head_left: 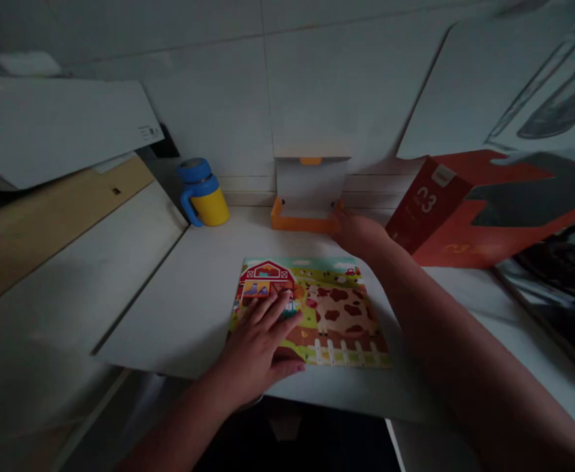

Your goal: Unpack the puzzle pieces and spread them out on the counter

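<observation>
A farm picture board (346,311), printed with a red barn, a spotted cow and a white fence, lies flat on the white table. My left hand (260,337) rests on its left half with the fingers spread, covering part of the barn. Farther back, an orange cardboard box (299,224) stands with its lid raised towards the wall, showing a pale inside. At the box's right front corner is my right hand (358,231), its fingers closed around the edge. Some of those fingertips are hard to make out in the dim light.
A yellow and blue mug (205,193) with a handle stands at the back left. To the right, a red-orange carton (429,203) numbered 03 leans beside a white panel (503,85). White and tan boards (65,223) rise along the left edge.
</observation>
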The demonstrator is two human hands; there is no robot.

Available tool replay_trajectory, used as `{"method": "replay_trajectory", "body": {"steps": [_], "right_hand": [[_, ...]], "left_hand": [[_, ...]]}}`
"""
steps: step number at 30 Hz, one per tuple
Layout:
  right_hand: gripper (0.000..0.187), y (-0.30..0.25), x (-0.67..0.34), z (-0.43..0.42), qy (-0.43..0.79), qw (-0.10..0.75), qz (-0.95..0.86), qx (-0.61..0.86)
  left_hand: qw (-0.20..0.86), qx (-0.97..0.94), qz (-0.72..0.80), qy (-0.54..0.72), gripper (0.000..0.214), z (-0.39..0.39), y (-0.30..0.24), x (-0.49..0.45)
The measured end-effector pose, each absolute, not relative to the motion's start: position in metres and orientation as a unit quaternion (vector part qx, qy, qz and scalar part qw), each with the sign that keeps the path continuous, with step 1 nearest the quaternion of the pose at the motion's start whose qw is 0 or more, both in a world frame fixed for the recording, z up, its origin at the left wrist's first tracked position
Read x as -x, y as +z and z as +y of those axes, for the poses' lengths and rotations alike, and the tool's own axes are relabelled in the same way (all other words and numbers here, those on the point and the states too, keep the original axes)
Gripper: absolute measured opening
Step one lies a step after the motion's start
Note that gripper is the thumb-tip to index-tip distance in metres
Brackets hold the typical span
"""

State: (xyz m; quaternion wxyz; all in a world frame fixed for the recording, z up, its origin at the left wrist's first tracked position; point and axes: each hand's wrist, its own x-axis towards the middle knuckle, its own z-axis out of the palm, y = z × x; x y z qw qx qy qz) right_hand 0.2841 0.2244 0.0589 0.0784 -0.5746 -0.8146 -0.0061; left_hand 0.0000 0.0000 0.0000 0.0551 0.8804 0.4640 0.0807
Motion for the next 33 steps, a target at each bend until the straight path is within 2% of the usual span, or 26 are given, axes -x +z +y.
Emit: {"method": "replay_trajectory", "body": {"steps": [6,15,19,24,29,33], "right_hand": [[0.032,0.038,-0.294,0.24,0.001,0.084,-0.805,0.587],[0.03,0.081,-0.3,0.237,-0.024,0.132,-0.812,0.569],[0.026,0.094,-0.302,0.233,-0.02,0.106,-0.823,0.558],[0.024,0.093,-0.301,0.233,-0.014,0.074,-0.825,0.56],[0.026,0.08,-0.303,0.242,-0.004,0.078,-0.823,0.562],[0.026,0.065,-0.302,0.252,0.019,0.079,-0.825,0.559]], "left_hand": [[0.05,-0.888,0.448,0.09,0.084,0.013,-0.004,-0.001],[0.036,-0.906,0.418,0.061,0.081,0.079,-0.002,-0.006],[0.02,-0.908,0.414,0.063,0.075,0.132,-0.004,-0.015],[-0.048,-0.899,0.431,0.063,0.054,0.184,-0.003,-0.022],[-0.092,-0.883,0.456,0.07,0.033,0.193,0.001,-0.032],[-0.105,-0.872,0.473,0.075,0.031,0.19,0.005,-0.042]]}}
